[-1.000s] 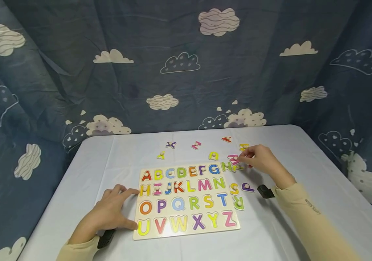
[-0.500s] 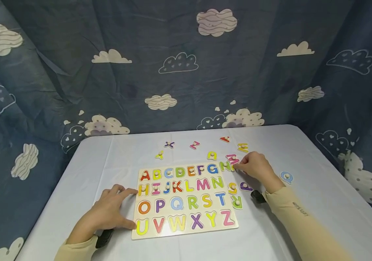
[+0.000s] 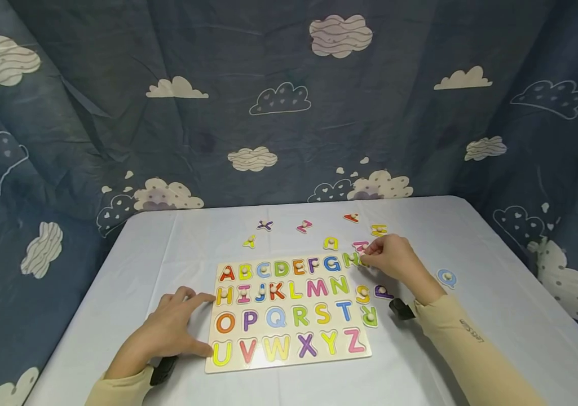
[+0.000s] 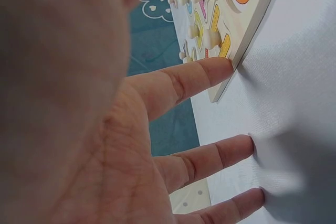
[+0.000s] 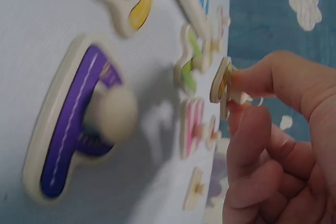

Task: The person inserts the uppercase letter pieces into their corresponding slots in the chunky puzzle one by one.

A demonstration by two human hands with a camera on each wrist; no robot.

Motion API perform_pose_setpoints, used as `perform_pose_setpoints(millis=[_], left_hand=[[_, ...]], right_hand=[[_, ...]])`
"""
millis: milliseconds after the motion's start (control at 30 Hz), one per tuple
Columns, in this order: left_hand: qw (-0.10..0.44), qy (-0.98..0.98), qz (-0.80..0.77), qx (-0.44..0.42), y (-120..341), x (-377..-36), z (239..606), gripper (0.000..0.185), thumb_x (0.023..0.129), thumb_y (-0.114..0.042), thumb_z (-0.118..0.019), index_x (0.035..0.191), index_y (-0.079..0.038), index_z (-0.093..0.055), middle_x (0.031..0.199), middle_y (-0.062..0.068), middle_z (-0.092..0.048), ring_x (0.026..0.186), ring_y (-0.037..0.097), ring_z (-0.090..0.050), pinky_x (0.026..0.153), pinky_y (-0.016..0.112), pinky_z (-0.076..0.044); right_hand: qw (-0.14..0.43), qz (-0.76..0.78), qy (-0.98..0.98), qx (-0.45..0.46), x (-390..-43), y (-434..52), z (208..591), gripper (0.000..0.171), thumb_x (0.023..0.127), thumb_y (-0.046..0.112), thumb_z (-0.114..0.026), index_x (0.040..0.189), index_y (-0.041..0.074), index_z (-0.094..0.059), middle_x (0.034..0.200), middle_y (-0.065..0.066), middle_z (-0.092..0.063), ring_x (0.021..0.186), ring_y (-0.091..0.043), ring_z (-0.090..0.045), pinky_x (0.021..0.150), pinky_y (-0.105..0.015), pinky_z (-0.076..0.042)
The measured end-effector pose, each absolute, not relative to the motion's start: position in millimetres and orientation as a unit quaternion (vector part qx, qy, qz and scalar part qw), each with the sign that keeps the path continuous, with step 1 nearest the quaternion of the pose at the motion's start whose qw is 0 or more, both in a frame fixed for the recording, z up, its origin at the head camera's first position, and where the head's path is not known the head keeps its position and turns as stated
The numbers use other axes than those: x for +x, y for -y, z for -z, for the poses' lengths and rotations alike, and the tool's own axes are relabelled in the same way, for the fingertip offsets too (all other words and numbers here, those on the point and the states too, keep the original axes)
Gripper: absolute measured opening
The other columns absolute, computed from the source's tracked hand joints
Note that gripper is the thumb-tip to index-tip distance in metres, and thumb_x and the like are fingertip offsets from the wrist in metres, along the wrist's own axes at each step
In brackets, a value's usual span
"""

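Note:
The wooden alphabet board (image 3: 283, 366) lies on the table with letter pieces in its top row and part of the second. My left hand (image 3: 169, 327) is at its left side, index finger and thumb touching the edge; in the left wrist view the spread fingers (image 4: 205, 72) are fairly straight. Beyond the board's top right corner, my right hand (image 3: 395, 259) pinches a yellow letter piece (image 5: 223, 85) by its knob. Which letter it is, I cannot tell. Close by are a green N piece (image 3: 351, 259) and a pink M piece (image 3: 360, 246), partly hidden by the hand.
Right of the board lie a yellow S piece (image 3: 362, 294), a purple P piece (image 3: 383, 292), a green R piece (image 3: 369, 316) and a blue Q piece (image 3: 446, 278). Several more pieces, including a purple X piece (image 3: 265, 225), lie behind it. A cloud-print cloth (image 3: 207, 135) hangs beyond the table.
My right hand has moved left and slightly down from beside the pink M piece and now pinches the yellow piece. The blue Q piece has come into view. My left hand stays at the board.

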State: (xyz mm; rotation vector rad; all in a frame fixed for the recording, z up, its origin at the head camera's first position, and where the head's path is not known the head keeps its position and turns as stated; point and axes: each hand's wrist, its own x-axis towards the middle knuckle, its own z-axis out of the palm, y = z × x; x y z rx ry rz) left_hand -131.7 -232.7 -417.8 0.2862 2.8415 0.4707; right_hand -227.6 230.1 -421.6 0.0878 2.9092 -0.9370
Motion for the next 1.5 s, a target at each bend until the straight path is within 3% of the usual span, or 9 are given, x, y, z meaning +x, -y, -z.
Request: perform_pose_setpoints(millis=[367, 667, 933, 1200, 1500], left_hand=[[0.12, -0.975, -0.161, 0.098, 233, -132, 418, 0.098, 0.055, -0.047, -0.105, 0.142, -0.026, -0.065, 0.14, 0.015, -0.057, 0.123, 0.044, -0.053, 0.088, 0.069, -0.055], [0.12, -0.974, -0.164, 0.098, 234, -133, 419, 0.099, 0.054, -0.047, -0.106, 0.142, -0.026, -0.065, 0.14, 0.015, -0.057, 0.123, 0.044, -0.053, 0.088, 0.068, -0.055], [0.116, -0.975, -0.164, 0.099, 234, -133, 419, 0.099, 0.054, -0.047, -0.106, 0.142, -0.025, -0.066, 0.138, 0.015, -0.058, 0.122, 0.044, -0.053, 0.087, 0.068, -0.055], [0.114, -0.974, -0.164, 0.105, 233, -133, 418, 0.099, 0.054, -0.048, -0.106, 0.142, -0.025, -0.066, 0.138, 0.015, -0.058, 0.123, 0.045, -0.054, 0.087, 0.069, -0.055], [0.117, -0.974, -0.164, 0.104, 234, -133, 417, 0.1, 0.055, -0.047, -0.105, 0.143, -0.025, -0.065, 0.14, 0.016, -0.057, 0.123, 0.045, -0.053, 0.086, 0.068, -0.055]], right_hand=[[0.032, 0.343, -0.937, -0.061, -222, -195, 419, 0.014, 0.086, 0.018, -0.084, 0.088, 0.006, -0.077, 0.075, -0.002, -0.064, 0.069, -0.015, -0.053, 0.058, -0.023, -0.041], [0.079, 0.366, -0.92, -0.113, -217, -155, 429, 0.013, 0.086, 0.017, -0.085, 0.085, 0.01, -0.075, 0.072, 0.002, -0.062, 0.063, -0.013, -0.051, 0.052, -0.023, -0.039], [0.123, 0.395, -0.896, -0.161, -215, -123, 435, 0.011, 0.088, 0.013, -0.084, 0.083, 0.011, -0.075, 0.067, 0.004, -0.066, 0.056, -0.009, -0.056, 0.053, -0.021, -0.045], [0.159, 0.396, -0.89, -0.161, -214, -107, 442, 0.011, 0.088, 0.015, -0.084, 0.082, 0.013, -0.075, 0.066, 0.005, -0.064, 0.055, -0.006, -0.052, 0.053, -0.019, -0.04], [0.161, 0.387, -0.894, -0.156, -215, -103, 440, 0.013, 0.088, 0.015, -0.086, 0.081, 0.013, -0.076, 0.065, 0.005, -0.063, 0.054, -0.007, -0.051, 0.053, -0.02, -0.04]])
